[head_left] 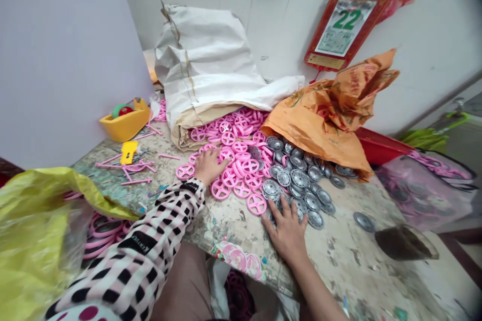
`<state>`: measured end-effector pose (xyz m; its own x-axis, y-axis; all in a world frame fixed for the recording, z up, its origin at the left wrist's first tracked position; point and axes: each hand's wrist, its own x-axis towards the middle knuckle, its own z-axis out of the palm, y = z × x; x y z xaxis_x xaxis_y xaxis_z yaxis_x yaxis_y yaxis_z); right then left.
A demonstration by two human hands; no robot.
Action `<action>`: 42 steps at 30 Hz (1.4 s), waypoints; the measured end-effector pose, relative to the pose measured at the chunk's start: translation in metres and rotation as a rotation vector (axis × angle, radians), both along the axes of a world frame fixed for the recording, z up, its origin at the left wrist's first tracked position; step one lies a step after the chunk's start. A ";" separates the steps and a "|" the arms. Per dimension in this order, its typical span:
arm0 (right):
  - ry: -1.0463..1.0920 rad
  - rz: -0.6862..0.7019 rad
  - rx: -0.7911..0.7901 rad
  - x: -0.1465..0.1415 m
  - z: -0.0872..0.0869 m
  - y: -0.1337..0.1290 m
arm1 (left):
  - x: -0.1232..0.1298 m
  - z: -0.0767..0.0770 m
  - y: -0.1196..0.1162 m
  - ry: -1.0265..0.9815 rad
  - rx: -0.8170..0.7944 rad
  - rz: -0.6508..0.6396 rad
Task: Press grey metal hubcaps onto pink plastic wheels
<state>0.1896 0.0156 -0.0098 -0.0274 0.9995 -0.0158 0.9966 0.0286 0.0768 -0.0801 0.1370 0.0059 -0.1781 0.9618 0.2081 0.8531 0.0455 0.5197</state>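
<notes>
My left hand (209, 166), in a checked sleeve, lies over the left edge of a heap of pink plastic wheel rings (241, 189), fingers stretched forward onto them. The heap spills from a white woven sack (218, 55). My right hand (288, 228) rests with spread fingers at the near edge of a pile of grey wheel discs (300, 178), its fingertips touching the nearest ones. These discs come out of an orange sack (327, 105). I see nothing gripped in either hand, though the left fingertips are partly hidden among the rings.
A yellow tape dispenser (126, 121) and pink sticks (137, 166) with a yellow piece (129, 152) lie at the left. A yellow bag (37, 241) hangs at the near left. At right are a brown cup-like container (404, 243), one loose disc (363, 221) and a clear bag (425, 195).
</notes>
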 end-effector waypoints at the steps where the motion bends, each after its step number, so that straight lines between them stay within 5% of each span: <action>1: 0.007 0.005 0.006 0.000 0.001 0.000 | 0.005 -0.001 0.004 0.003 -0.051 -0.019; 21: 0.119 -0.259 0.129 0.004 -0.003 -0.002 | 0.112 -0.013 -0.053 0.023 -0.139 -0.187; 26: 0.138 -0.232 0.132 0.007 -0.003 -0.003 | 0.102 -0.009 -0.053 -0.035 -0.185 -0.311; 30: 0.212 -0.245 0.057 0.010 -0.001 0.001 | 0.079 -0.002 -0.062 -0.181 0.031 -0.322; 33: 0.352 -0.238 0.064 0.020 0.002 0.003 | 0.062 0.001 -0.090 -0.183 0.205 -0.382; 37: 0.495 -0.073 0.321 0.041 0.005 -0.010 | 0.055 -0.006 -0.137 0.026 0.196 -0.593; 42: 0.220 0.122 0.225 0.040 0.012 -0.041 | 0.066 -0.020 -0.156 0.154 0.089 -0.621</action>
<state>0.2296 -0.0253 0.0017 -0.1255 0.9663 0.2248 0.9803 0.1556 -0.1218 -0.0143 -0.0192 -0.0145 0.4447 0.8538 0.2707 0.7716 -0.5186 0.3684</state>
